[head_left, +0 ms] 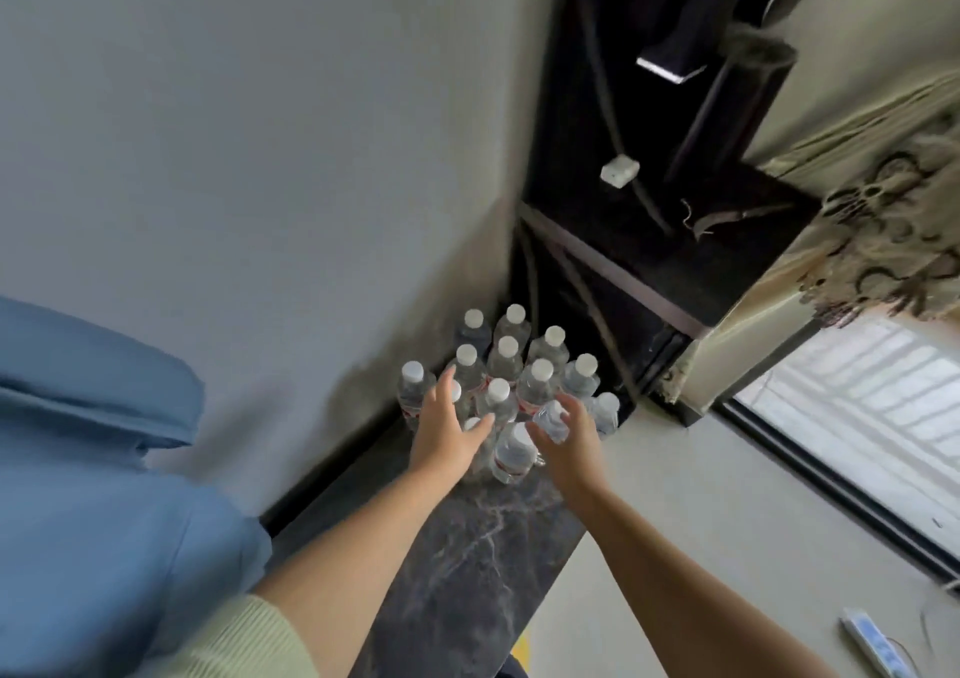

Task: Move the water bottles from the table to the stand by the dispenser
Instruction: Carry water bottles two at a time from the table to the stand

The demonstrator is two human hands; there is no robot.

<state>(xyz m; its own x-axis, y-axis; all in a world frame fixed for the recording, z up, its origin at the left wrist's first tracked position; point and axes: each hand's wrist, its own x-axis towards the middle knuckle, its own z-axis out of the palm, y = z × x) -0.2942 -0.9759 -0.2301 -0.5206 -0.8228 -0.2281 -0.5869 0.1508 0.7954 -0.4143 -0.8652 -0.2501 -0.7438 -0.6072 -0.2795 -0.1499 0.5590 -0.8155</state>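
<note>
In the head view, your left hand (445, 430) is spread open over the near bottles (506, 365), which stand packed on the far end of the dark marble counter (467, 563) in the corner. Your right hand (563, 430) is closed around one small bottle (550, 420). I judge you are placing or picking here; which one, I cannot tell. Next you need a steady grip without knocking the neighbours. The dispenser is not clearly seen, and your hands hide some bottles.
</note>
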